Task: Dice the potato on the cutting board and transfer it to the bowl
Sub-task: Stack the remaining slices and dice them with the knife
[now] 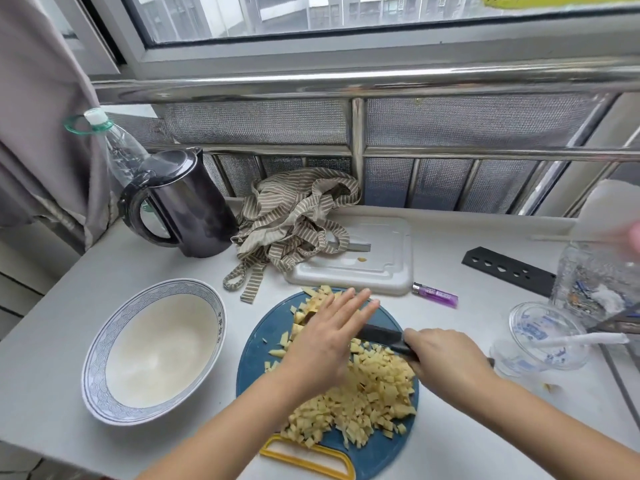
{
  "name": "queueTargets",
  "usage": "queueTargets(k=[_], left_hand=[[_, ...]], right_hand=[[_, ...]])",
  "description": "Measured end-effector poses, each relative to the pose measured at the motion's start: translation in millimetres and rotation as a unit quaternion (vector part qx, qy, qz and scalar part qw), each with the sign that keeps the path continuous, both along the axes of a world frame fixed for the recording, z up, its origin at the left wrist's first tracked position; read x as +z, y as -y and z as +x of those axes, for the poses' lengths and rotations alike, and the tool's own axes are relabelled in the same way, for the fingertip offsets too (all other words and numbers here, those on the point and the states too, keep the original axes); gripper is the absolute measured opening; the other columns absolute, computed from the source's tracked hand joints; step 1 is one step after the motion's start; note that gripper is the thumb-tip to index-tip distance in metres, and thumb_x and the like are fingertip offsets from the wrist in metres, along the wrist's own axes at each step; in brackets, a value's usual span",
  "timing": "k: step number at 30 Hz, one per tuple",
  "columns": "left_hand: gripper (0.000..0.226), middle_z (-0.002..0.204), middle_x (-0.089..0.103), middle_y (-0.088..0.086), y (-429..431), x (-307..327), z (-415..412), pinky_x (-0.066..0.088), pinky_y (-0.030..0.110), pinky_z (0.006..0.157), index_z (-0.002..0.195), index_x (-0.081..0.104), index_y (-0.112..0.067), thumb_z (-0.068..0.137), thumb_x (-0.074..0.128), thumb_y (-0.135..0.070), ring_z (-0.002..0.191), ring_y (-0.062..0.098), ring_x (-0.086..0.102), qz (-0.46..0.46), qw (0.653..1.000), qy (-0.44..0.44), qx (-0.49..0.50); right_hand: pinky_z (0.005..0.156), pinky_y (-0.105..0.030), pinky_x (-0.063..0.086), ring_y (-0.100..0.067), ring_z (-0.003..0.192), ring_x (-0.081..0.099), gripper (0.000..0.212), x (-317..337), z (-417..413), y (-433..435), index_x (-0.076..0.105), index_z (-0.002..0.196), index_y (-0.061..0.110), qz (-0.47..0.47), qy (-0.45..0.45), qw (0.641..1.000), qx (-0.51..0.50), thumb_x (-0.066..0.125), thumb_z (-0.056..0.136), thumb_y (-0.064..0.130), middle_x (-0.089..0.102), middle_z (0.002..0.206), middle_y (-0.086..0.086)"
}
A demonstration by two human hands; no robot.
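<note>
While the bowl (156, 355) sat just left of the cutting board (256, 344), round and glazed cream inside with a blue patterned rim, the diced potato (367, 400) lay on the board. It was heaped under and to the right of your left wrist, with a few pieces past your fingertips at the far edge. The board was a round, matte blue disc with a yellow handle loop at its near edge; the potato pieces were small, pale yellow, rough cubes. Your left hand (325, 337) reached across them palm down, fingers straight and pressed together, resting on the back of the knife (381, 334). Your right hand (446, 355) came in from the right, fingers curled round the dark handle, the dark blade angled away to the left. A translucent purple lighter (436, 295) lay beyond it.
</note>
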State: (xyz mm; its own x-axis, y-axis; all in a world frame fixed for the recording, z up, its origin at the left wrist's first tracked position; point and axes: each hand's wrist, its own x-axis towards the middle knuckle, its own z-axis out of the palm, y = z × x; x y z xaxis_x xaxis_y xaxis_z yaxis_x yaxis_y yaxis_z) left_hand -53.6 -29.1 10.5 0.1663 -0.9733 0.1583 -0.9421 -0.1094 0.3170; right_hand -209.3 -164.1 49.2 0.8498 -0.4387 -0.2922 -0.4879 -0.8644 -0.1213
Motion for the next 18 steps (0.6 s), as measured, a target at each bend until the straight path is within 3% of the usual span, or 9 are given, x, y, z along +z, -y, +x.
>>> queueTargets(k=[2,4,6,8,10,13,18], left_hand=[[0.086,0.158,-0.011,-0.016,1,1,-6,-0.016,0.021,0.115,0.152,-0.003,-0.034,0.087,0.043,-0.003,0.143,0.000,-0.020,0.093,0.993,0.013,-0.073],[0.084,0.158,-0.015,-0.017,1,-2,-10,-0.017,0.018,0.114,0.151,-0.009,-0.034,0.090,0.041,-0.007,0.143,-0.001,-0.020,0.145,0.984,-0.002,-0.103],[0.083,0.158,-0.015,-0.016,1,-5,-10,-0.013,0.022,0.116,0.150,-0.013,-0.035,0.090,0.040,-0.010,0.144,-0.001,-0.018,0.170,0.981,-0.014,-0.098],[0.079,0.157,-0.016,-0.015,0,-10,-1,-0.011,0.026,0.119,0.151,-0.012,-0.033,0.094,0.039,-0.014,0.144,0.001,-0.017,0.189,0.981,-0.003,-0.053],[0.074,0.161,-0.008,-0.007,0,-12,10,-0.006,0.032,0.121,0.154,-0.007,-0.026,0.097,0.039,-0.017,0.147,0.008,-0.009,0.216,0.976,0.016,0.017],[0.065,0.161,0.016,0.002,5,-9,28,0.006,0.036,0.122,0.156,0.007,-0.019,0.099,0.039,-0.019,0.148,0.017,0.012,0.242,0.967,0.009,0.084],[0.046,0.142,0.044,0.004,35,-8,69,0.031,0.029,0.110,0.141,0.044,-0.015,0.095,0.047,-0.014,0.132,0.018,0.038,0.165,0.971,-0.076,0.156]], right_hand=[[0.062,-0.031,0.030,-0.024,0.091,0.064,0.007,0,2,-2,0.044,0.092,0.025,-0.043,0.001,0.999,0.033,0.050,0.095,0.027,0.063,0.101,0.000],[0.054,-0.029,0.030,-0.020,0.077,0.067,0.014,-3,4,-2,0.056,0.089,0.020,-0.089,0.043,0.994,0.042,0.068,0.084,0.026,0.065,0.088,0.000],[0.057,-0.031,0.035,-0.020,0.084,0.067,0.008,-5,2,-5,0.054,0.093,0.023,-0.088,0.041,0.995,0.025,0.061,0.090,0.026,0.064,0.092,0.002],[0.064,-0.030,0.034,-0.019,0.096,0.064,0.015,-13,-5,-2,0.040,0.092,0.026,-0.067,0.045,0.997,-0.010,0.051,0.097,0.035,0.060,0.101,0.004],[0.067,-0.029,0.030,-0.019,0.098,0.059,0.032,-21,-16,1,0.031,0.087,0.023,-0.030,0.019,0.998,-0.059,0.043,0.097,0.051,0.054,0.098,0.005],[0.062,-0.029,0.031,-0.017,0.075,0.047,0.044,-40,-34,3,0.028,0.073,0.027,0.018,0.029,0.989,-0.141,0.037,0.092,0.066,0.045,0.080,0.009],[0.057,-0.035,0.036,-0.024,0.068,0.054,0.034,-85,-64,-4,0.037,0.076,0.023,0.068,0.173,0.942,-0.280,0.048,0.096,0.048,0.048,0.072,0.005]])
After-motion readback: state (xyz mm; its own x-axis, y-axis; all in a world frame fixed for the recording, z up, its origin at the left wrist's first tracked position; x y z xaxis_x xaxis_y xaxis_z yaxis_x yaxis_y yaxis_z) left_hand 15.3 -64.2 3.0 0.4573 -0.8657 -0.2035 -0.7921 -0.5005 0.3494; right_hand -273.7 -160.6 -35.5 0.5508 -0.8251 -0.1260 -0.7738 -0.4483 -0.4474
